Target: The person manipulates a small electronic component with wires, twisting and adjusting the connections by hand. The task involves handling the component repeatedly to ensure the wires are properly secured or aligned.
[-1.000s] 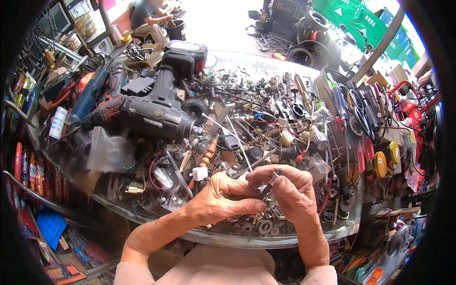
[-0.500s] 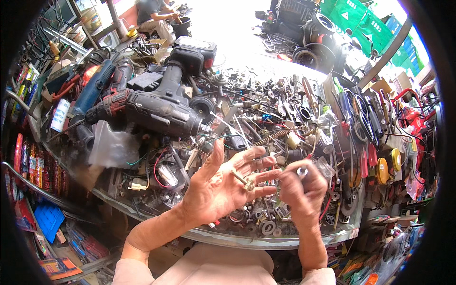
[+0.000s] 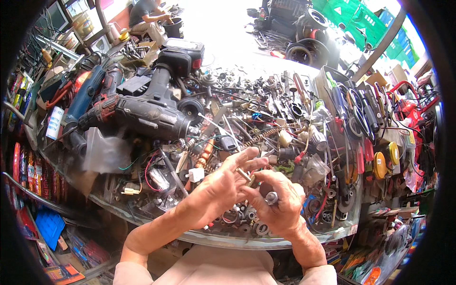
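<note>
My left hand (image 3: 216, 190) is turned palm up above the front of the cluttered bench, fingers stretched out, bearing a small brass-coloured metal pin (image 3: 243, 174) across them. Another short brass-coloured piece lies beside it, partly covered. From the right, my right hand (image 3: 285, 202) reaches in, its thumb and forefinger meeting at these pieces. A silver cylindrical metal part (image 3: 271, 197) is tucked in the curled fingers of that hand, its end showing. Whether the right fingertips grip the brass-coloured piece or only touch it, I cannot tell.
A dark cordless impact wrench (image 3: 152, 111) lies at left on the bench, near a clear plastic bag (image 3: 108, 151). Loose metal parts, springs and washers crowd the middle. Pliers and other hand tools (image 3: 354, 107) fill a holder at right. Another person (image 3: 148, 19) sits far left.
My right hand has come left and its fingertips have met the small pieces on my left hand. The left palm has tilted, and the view has shifted slightly.
</note>
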Demonstrator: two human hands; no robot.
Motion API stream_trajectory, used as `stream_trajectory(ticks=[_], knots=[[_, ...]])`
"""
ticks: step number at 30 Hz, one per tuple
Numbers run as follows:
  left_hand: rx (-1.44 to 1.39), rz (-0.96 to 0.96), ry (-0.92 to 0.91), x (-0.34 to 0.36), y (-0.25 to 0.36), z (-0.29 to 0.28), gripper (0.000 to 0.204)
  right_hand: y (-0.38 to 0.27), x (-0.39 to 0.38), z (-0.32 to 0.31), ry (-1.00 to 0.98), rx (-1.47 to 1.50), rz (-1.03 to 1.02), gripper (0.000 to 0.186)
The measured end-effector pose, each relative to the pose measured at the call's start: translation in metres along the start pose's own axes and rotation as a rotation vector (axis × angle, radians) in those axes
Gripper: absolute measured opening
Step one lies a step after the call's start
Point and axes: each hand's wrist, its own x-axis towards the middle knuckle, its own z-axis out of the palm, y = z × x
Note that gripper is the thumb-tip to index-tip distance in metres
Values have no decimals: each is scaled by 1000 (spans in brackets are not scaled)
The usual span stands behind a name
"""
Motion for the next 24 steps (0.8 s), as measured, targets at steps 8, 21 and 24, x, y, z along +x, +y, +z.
stream_trajectory(ticks=[8, 21, 24], knots=[[52, -64, 112, -3, -2, -7, 39, 3, -2, 1, 94, 150, 139, 31], [-91, -63, 155, -6, 1, -12, 21, -5, 3, -4, 80, 204, -59, 37], [-66, -80, 129, -5, 1, -15, 18, -8, 2, -5, 41, 232, -49, 41]])
